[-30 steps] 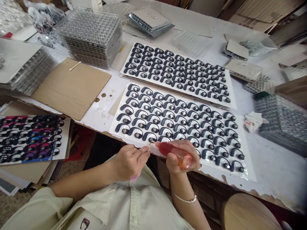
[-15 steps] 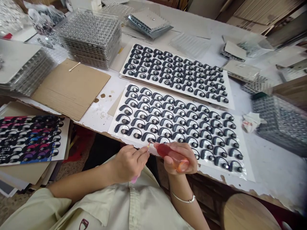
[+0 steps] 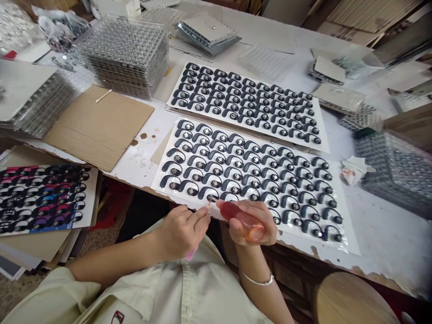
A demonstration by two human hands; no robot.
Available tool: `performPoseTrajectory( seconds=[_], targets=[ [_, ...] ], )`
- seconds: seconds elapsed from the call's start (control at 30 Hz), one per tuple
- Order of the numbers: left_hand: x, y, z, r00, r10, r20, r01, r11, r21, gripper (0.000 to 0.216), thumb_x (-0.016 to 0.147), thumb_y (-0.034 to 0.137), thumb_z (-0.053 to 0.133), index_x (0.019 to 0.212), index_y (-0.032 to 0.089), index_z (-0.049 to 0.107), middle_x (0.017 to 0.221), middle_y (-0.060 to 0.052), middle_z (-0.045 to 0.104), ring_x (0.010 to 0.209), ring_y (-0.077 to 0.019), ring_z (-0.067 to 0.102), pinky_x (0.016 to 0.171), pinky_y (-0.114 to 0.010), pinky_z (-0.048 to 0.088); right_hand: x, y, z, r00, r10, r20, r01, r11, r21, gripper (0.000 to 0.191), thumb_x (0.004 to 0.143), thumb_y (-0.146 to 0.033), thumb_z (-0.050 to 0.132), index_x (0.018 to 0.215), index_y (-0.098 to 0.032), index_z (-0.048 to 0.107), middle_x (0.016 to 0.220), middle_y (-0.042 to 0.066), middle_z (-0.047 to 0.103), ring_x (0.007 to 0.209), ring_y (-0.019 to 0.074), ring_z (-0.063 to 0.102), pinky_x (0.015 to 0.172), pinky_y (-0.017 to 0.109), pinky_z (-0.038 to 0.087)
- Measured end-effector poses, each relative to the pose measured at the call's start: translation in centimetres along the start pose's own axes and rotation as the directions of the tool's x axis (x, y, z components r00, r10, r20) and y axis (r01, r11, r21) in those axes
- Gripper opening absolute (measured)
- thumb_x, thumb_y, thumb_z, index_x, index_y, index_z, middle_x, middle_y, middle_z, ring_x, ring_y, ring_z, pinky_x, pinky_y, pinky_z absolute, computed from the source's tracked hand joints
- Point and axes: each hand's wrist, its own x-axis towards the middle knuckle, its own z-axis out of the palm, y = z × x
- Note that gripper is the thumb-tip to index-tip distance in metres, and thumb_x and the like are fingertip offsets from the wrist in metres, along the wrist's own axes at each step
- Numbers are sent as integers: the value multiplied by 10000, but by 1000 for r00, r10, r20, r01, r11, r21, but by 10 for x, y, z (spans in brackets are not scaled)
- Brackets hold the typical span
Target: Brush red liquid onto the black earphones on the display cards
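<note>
My left hand (image 3: pixel 184 229) is closed round a slim tool with a pink handle end (image 3: pixel 191 255) and a thin yellowish tip. My right hand (image 3: pixel 261 216) grips a small squeeze bottle (image 3: pixel 238 217) of red-orange liquid, tilted with its nozzle toward the left. Tool tip and nozzle come close together over the front edge of a white sheet (image 3: pixel 351 240); whether they touch is too small to tell. Rows of black curved pieces with silvery round centres lie on this sheet. One such piece (image 3: pixel 205 192) is just beyond the tool tip.
A second sheet of black pieces (image 3: pixel 243 96) lies behind. Stacked clear trays (image 3: pixel 124 54) and a cardboard square (image 3: pixel 101 128) with a cotton swab (image 3: pixel 103 96) are on the left. More trays (image 3: pixel 398 166) and crumpled tissue (image 3: pixel 355 170) lie right. A round stool (image 3: pixel 354 299) stands below.
The view has shifted very slightly. Both hands keep nearly the same place and the same hold on the tool and the bottle.
</note>
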Motion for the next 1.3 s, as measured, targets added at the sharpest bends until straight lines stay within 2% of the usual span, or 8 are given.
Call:
performPoseTrajectory(
  seconds=[0.23,0.53,0.77,1.07,1.2,1.3],
  targets=[
    [-1,2,1,1000,-4,-1,4,1000,18,205,885,70,455,907,30,655,968,-186,723,655,-196,694,472,-299,507,1,-2,0,999,-31,-14,31,999,-24,362,769,-347,676,1070,-173,574,738,12,628,586,150,596,456,284,510],
    [0,3,-1,1000,-14,11,14,1000,23,236,873,65,427,894,33,660,959,-186,725,609,-186,681,473,-305,509,2,-4,2,998,-15,-53,14,999,-30,298,791,-322,665,1025,-155,587,724,13,622,582,144,589,457,284,506],
    [0,3,1,1000,-22,-1,22,999,28,244,872,61,418,901,45,660,950,-163,732,630,-173,686,480,-288,501,5,-2,2,987,-16,-159,21,999,25,258,796,-333,646,962,-139,605,678,3,590,540,137,567,423,280,487],
    [-1,2,-1,1000,-16,7,16,1000,20,261,876,68,398,915,50,655,957,-166,730,614,-167,678,476,-292,497,5,-4,-1,999,0,-51,-2,999,-48,266,800,-358,639,987,-179,579,681,-6,597,553,141,578,440,286,502],
    [0,2,0,1000,-13,14,13,1000,15,258,885,79,402,919,42,655,966,-172,728,618,-172,680,472,-297,499,4,-4,0,999,-28,-42,27,999,-29,321,789,-337,658,1047,-166,575,714,7,615,586,149,598,460,289,519],
    [0,3,0,1000,-26,-7,26,999,29,232,880,74,431,899,52,661,943,-160,733,608,-168,679,466,-288,498,2,-4,0,999,-20,-28,20,1000,-4,313,779,-330,668,1022,-151,592,714,15,612,602,159,607,456,294,525]
  ],
)
